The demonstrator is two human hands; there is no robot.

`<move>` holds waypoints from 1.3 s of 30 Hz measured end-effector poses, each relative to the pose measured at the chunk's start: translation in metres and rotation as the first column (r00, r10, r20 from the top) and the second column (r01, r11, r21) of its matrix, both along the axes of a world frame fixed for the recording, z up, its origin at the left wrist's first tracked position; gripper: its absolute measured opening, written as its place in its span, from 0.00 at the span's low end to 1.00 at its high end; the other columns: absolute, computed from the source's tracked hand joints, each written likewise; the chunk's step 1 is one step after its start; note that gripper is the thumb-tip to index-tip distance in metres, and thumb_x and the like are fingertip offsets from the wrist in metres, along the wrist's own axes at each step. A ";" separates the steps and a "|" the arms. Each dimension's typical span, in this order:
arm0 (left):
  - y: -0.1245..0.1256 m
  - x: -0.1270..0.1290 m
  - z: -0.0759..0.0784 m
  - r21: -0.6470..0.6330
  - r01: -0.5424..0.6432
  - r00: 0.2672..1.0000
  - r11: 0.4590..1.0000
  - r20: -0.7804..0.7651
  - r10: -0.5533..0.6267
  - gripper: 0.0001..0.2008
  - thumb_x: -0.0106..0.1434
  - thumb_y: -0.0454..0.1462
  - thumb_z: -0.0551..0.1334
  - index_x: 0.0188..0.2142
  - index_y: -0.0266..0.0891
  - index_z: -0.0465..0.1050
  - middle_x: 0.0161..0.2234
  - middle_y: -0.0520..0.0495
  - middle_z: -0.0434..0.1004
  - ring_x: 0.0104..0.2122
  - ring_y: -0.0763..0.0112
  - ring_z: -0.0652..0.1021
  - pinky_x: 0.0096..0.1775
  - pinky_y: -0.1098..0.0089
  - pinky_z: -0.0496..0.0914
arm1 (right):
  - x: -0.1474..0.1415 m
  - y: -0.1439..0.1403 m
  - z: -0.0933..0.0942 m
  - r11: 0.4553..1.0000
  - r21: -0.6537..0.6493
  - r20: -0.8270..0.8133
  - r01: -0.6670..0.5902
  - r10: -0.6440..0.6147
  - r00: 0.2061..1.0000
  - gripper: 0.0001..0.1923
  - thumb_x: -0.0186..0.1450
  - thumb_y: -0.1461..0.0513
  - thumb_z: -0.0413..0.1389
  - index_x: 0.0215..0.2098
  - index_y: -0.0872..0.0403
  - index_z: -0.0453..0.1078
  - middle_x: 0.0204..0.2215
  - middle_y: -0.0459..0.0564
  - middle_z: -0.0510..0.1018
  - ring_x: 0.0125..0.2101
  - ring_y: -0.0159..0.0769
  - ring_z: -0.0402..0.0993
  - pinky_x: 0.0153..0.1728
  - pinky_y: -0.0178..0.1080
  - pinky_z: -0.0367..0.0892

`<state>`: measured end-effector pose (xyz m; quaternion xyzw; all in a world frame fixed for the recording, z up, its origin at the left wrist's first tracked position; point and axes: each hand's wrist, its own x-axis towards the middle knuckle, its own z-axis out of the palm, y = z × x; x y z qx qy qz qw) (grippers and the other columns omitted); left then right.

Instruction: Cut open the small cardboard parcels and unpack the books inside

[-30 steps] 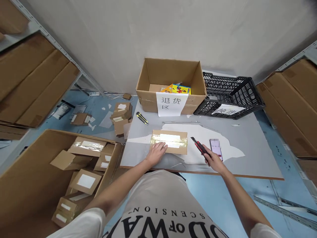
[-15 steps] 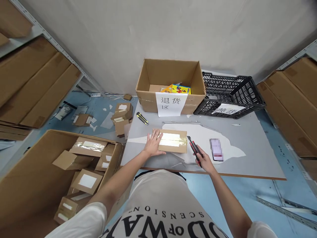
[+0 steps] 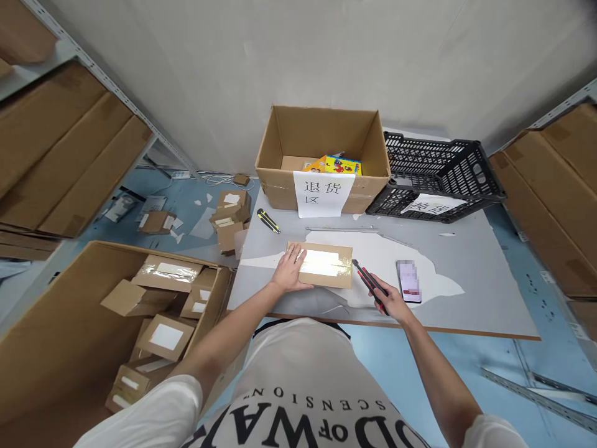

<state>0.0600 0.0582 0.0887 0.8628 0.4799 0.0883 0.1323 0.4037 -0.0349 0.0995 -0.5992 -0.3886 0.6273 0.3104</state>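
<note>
A small taped cardboard box (image 3: 345, 255) with a white label lies flat on the table. My left hand (image 3: 289, 270) spans its left end, fingers over the top and thumb along the near side, holding it. My right hand (image 3: 389, 298) is closed around a black and red utility knife (image 3: 370, 283). The knife's tip points up and left, just off the box's right end. To the right of that hand lies a phone (image 3: 409, 281) with a lit, blurred screen.
At the back stand an open carton (image 3: 275, 190) with colourful packs inside and a black plastic crate (image 3: 489, 193), both with paper signs. A yellow and black cutter (image 3: 268, 221) lies at left. Below left, a large carton (image 3: 41, 323) holds several small boxes. Shelves flank both sides.
My right hand has shifted slightly right with the utility knife, whose tip is now a little lower. My left hand and the box have stayed in place.
</note>
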 end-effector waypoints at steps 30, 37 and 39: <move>0.002 -0.005 -0.008 -0.024 0.038 0.997 0.999 0.063 -0.036 0.54 0.45 0.59 0.63 0.63 0.31 0.47 0.63 0.30 0.46 0.63 0.45 0.47 0.57 0.49 0.55 | -0.002 -0.066 0.000 0.989 -0.082 0.008 -0.124 0.125 0.992 0.38 0.60 0.45 0.52 0.63 0.49 0.51 0.26 0.44 0.70 0.14 0.24 0.58 0.12 0.32 0.56; 0.006 -0.002 -0.006 -0.038 0.019 0.996 0.999 0.089 -0.016 0.55 0.43 0.58 0.64 0.62 0.31 0.48 0.63 0.30 0.47 0.63 0.45 0.48 0.58 0.50 0.54 | -0.004 -0.070 -0.002 0.996 -0.060 0.045 -0.064 0.067 0.997 0.39 0.58 0.45 0.54 0.63 0.51 0.52 0.29 0.48 0.74 0.15 0.26 0.62 0.12 0.32 0.57; 0.006 -0.002 -0.005 -0.036 0.018 0.995 0.999 0.100 -0.014 0.56 0.41 0.59 0.65 0.62 0.30 0.49 0.63 0.29 0.48 0.63 0.46 0.48 0.59 0.51 0.54 | 0.001 -0.073 -0.001 0.997 -0.057 0.053 -0.056 0.059 0.997 0.39 0.58 0.45 0.54 0.63 0.51 0.53 0.30 0.49 0.75 0.15 0.27 0.64 0.12 0.33 0.58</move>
